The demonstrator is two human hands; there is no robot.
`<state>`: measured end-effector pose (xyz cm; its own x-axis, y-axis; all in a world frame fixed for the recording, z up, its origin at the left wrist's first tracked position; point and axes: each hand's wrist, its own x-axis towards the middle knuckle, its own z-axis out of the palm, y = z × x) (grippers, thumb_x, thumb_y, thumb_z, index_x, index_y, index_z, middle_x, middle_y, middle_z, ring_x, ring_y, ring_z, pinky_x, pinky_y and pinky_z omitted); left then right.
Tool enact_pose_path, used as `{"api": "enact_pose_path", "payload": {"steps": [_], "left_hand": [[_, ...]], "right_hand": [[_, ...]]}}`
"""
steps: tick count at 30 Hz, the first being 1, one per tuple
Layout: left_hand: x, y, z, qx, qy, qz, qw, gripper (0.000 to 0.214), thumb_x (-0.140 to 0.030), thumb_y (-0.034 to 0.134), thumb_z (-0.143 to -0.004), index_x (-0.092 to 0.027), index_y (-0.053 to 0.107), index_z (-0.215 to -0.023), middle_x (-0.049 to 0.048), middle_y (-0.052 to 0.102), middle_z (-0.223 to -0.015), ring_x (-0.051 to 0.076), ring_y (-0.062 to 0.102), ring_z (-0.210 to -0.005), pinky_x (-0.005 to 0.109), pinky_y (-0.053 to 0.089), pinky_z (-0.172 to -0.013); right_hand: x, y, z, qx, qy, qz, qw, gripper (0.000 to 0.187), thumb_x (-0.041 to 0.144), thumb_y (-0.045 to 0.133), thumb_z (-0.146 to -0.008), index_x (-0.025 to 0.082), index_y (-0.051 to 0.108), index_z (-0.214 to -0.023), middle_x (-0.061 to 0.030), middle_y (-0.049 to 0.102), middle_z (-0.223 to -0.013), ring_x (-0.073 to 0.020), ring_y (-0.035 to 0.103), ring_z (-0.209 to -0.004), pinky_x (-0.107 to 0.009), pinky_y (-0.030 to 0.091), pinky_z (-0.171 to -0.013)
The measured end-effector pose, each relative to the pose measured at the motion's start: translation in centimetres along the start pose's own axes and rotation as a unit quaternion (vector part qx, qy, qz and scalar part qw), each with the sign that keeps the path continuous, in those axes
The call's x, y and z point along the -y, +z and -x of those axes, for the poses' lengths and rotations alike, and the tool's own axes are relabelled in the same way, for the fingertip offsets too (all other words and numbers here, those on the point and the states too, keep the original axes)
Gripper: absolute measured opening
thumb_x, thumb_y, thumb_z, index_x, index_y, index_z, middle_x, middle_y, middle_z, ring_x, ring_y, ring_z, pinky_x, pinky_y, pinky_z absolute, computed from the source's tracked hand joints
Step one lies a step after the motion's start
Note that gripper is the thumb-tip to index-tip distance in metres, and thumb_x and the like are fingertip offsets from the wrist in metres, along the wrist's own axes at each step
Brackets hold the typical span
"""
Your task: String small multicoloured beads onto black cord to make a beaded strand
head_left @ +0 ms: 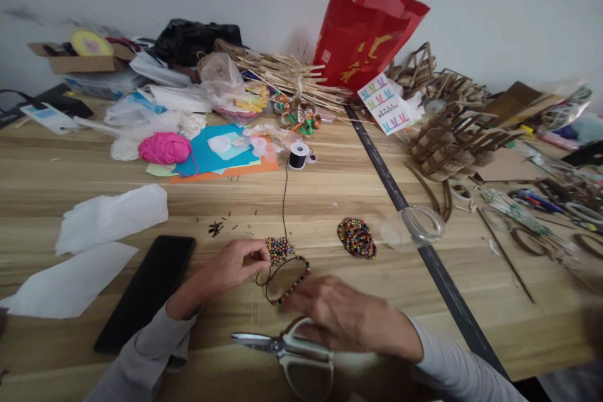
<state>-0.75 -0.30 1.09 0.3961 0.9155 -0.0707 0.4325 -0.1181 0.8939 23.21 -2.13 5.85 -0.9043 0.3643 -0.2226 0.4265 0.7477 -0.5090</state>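
My left hand [240, 262] is closed in a pinch at the left edge of a small pile of loose coloured beads [281, 251]; what its fingertips hold is hidden. A string of beads [299, 279] on black cord curves between my hands, its bare cord looping close under the left fingertips. Blurred by motion, my right hand [339, 314] is just right of the beaded string and over the handles of the scissors [282, 345]. Black cord runs from the beads back to a white spool [298, 156]. Finished-looking bead strands [357, 239] lie coiled to the right.
A black phone [146, 292] and white paper sheets [113, 217] lie at left. Short black bits [215, 228] are scattered behind my left hand. Clear tape rolls [424, 224] sit at right. Pink yarn [164, 148], a red bag [365, 25] and small woven baskets [443, 144] stand farther back.
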Motion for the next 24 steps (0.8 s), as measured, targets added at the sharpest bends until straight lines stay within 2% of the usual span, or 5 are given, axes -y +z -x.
{"api": "enact_pose_path", "payload": {"steps": [3, 7, 15, 20, 24], "left_hand": [[0.0, -0.1, 0.0, 0.017, -0.006, -0.016, 1.0, 0.009, -0.02, 0.062, -0.077, -0.018, 0.065, -0.069, 0.0006, 0.066, -0.067, 0.016, 0.059, -0.065, 0.024, 0.044, -0.063], [-0.1, -0.3, 0.0, 0.045, -0.026, -0.049, 0.997, 0.011, -0.021, 0.057, -0.079, -0.016, 0.063, -0.072, 0.0015, 0.066, -0.071, 0.017, 0.06, -0.069, 0.025, 0.045, -0.067], [-0.4, -0.1, 0.1, 0.056, -0.044, -0.084, 0.994, 0.011, -0.021, 0.055, -0.079, -0.015, 0.062, -0.072, 0.001, 0.064, -0.071, 0.015, 0.057, -0.067, 0.025, 0.043, -0.064], [-0.4, 0.5, -0.1, 0.078, -0.046, -0.071, 0.993, 0.01, -0.019, 0.055, -0.078, -0.015, 0.061, -0.069, -0.0014, 0.059, -0.064, 0.013, 0.052, -0.06, 0.022, 0.04, -0.057], [-0.4, 0.7, -0.2, 0.063, -0.038, -0.051, 0.996, 0.012, -0.02, 0.055, -0.078, -0.015, 0.06, -0.069, -0.0018, 0.057, -0.063, 0.013, 0.051, -0.059, 0.022, 0.039, -0.056]], "right_hand": [[-1.7, -0.7, -1.3, -0.087, 0.096, 0.112, 0.985, 0.012, 0.021, 0.048, -0.094, 0.016, 0.056, -0.101, -0.0079, 0.062, -0.095, -0.0185, 0.06, -0.081, -0.029, 0.042, -0.066], [-3.2, 0.5, -2.4, -0.094, 0.151, 0.179, 0.968, 0.012, 0.02, 0.053, -0.092, 0.014, 0.054, -0.102, -0.0088, 0.06, -0.092, -0.0198, 0.06, -0.08, -0.029, 0.044, -0.063], [-3.5, 2.4, -1.4, -0.09, 0.104, 0.167, 0.976, 0.018, 0.004, 0.048, -0.087, 0.015, 0.054, -0.1, -0.0073, 0.061, -0.093, -0.0191, 0.057, -0.082, -0.03, 0.043, -0.066], [-3.4, 1.7, -0.7, -0.114, 0.089, 0.135, 0.98, 0.008, 0.014, 0.048, -0.093, 0.017, 0.055, -0.096, -0.0057, 0.059, -0.092, -0.0181, 0.057, -0.083, -0.029, 0.043, -0.07], [-3.0, 1.2, -1.4, -0.13, 0.043, 0.067, 0.988, 0.011, 0.021, 0.049, -0.095, 0.018, 0.056, -0.103, -0.0053, 0.058, -0.097, -0.0169, 0.057, -0.087, -0.028, 0.043, -0.073]]}}
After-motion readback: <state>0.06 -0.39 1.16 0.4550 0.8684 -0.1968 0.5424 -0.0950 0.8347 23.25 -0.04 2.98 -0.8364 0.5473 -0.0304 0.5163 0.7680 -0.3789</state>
